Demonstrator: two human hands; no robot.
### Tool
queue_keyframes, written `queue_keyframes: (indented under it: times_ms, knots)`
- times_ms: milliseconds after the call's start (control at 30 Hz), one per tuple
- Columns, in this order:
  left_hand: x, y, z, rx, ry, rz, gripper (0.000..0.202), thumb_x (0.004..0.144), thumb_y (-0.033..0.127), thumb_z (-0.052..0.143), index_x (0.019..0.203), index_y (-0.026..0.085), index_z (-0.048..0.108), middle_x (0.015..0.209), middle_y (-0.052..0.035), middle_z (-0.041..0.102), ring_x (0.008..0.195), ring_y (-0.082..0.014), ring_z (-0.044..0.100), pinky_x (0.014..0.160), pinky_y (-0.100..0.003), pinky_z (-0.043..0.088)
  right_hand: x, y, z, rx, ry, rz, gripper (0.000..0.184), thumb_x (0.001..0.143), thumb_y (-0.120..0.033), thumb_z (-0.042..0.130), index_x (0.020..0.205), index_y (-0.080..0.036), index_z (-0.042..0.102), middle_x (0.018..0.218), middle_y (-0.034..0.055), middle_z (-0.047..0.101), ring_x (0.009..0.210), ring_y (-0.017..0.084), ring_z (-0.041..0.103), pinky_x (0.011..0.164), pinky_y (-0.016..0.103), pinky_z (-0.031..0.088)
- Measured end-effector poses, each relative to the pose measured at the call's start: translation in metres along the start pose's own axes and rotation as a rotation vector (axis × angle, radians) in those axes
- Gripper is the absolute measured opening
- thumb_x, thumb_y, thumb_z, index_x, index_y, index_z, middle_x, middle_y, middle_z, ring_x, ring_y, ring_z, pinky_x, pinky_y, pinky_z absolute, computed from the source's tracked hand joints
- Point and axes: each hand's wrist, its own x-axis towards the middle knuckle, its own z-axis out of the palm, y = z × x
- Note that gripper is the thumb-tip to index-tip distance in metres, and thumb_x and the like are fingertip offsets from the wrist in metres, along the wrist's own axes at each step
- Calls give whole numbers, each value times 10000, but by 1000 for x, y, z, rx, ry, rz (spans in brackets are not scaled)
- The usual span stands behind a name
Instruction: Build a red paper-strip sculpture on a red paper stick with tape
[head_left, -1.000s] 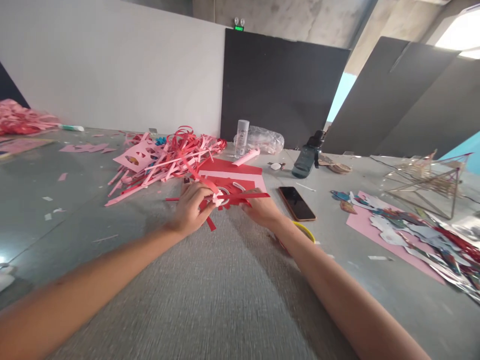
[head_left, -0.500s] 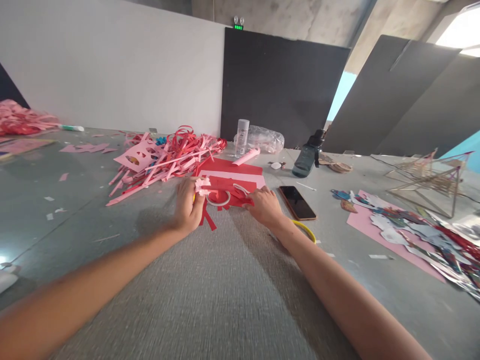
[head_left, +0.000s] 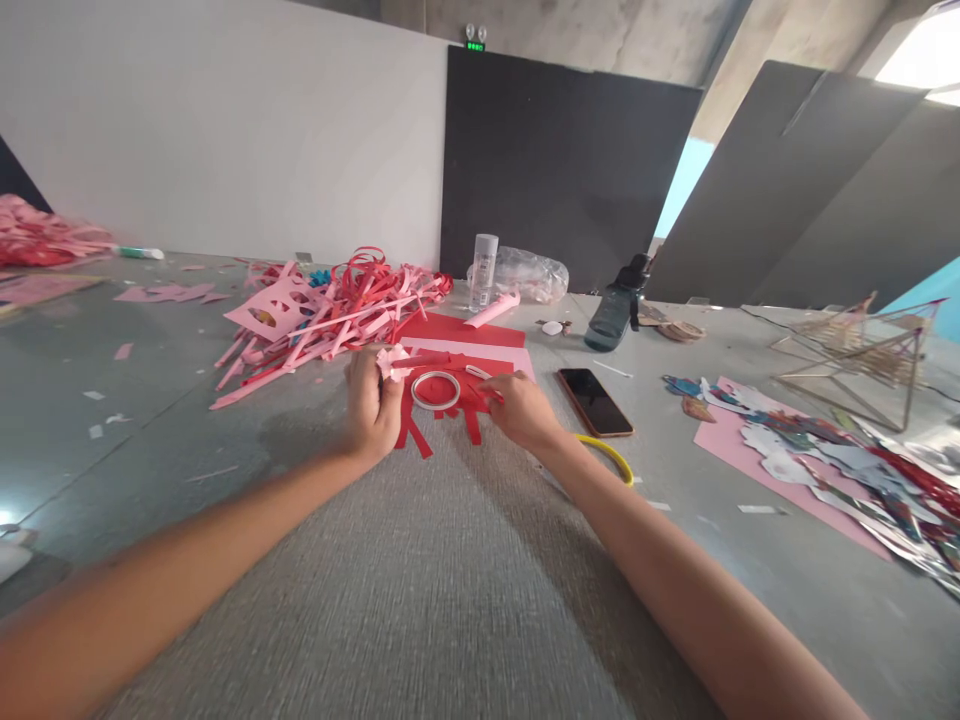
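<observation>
Yellow band (head_left: 613,454) part-hidden behind right forearm (head_left: 637,550); red-pink heap (head_left: 45,238) and white object (head_left: 12,554) cut by left edge; sign (head_left: 475,46) lettering too small; what right grip (head_left: 525,407) holds, unclear.

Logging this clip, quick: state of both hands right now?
Left hand: closed, holding a pink paper flower.
Right hand: curled at red paper strips; whether it grips any cannot be told.

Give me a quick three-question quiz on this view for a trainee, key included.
1. True or false: the left hand holds a small pale pink paper flower.
2. Which is nearer the right hand: (a) the blue-grey translucent bottle or (b) the black-screened rectangular phone?
3. Fill in: the paper showing inside the thin white round ring is ____.
Key: 1 true; 2 b; 3 red.
</observation>
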Motion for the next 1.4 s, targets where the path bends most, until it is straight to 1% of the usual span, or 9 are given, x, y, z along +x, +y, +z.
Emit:
queue_keyframes:
  times_ms: [167,400,467,600,867,1000,1200,1333,1400]
  knots:
    - [0,4,-2,2,-41,66,302,1094,395,340,1154,190,554,1109,-120,625,1051,-255,581,930,-429,429,-2,4,-3,-63,-13,43,407,914,-214,663,1317,-179,708,1145,132,779,1133,294,654,935,344,478]
    - [1,8,-4,4,-77,127,294,1092,395,340,1115,184,544,1102,-119,614,1037,-257,564,919,-437,413,-4,-3,-9,-105,-32,66,590,911,-68,498,1471,-240,567,1173,126,770,1065,279,709,836,344,494]
    - [1,8,-5,-1,-87,141,288,1092,392,342,1118,185,541,1101,-116,613,1032,-255,564,914,-435,416,-5,-3,-11,-110,-42,68,603,906,-79,521,1488,-237,540,1195,132,761,1072,296,710,831,355,495]
    - [2,11,-7,-17,-110,167,294,1089,390,341,1144,183,543,1090,-108,615,1015,-252,565,909,-431,429,-5,0,-16,-110,-73,81,554,874,-148,654,1423,-156,580,1234,176,737,1113,341,689,854,378,496]
    - [1,11,-7,-46,-141,234,286,1076,416,344,1138,217,541,1063,-97,619,974,-263,575,869,-441,446,-3,2,-21,17,-58,115,521,839,1,545,1306,-184,683,1124,163,763,1045,325,704,849,388,496]
    - [0,9,-7,-59,-183,308,271,1079,397,341,1110,217,542,1081,-102,635,1000,-268,583,882,-458,443,4,12,-30,197,4,160,402,844,-17,553,1174,-148,743,1133,169,754,1060,309,695,885,387,510]
    - [0,8,-7,-102,-228,352,274,1084,391,365,1149,206,556,1113,-111,631,1035,-261,574,918,-461,470,10,7,-43,610,-11,178,346,901,-97,559,1218,-120,696,921,93,758,852,189,727,795,307,580]
    - [1,10,-9,-91,-244,387,226,1082,359,386,1159,218,545,1132,-114,627,1056,-259,578,921,-461,482,4,-9,-48,1247,-24,177,152,825,-205,734,972,-168,721,885,48,720,833,151,687,789,272,576]
    - [1,11,-10,-89,-259,393,221,1082,357,387,1181,228,537,1136,-113,632,1060,-258,585,914,-457,490,1,-17,-50,1533,-7,192,189,743,-247,836,872,-193,709,848,7,685,792,122,643,732,230,547]
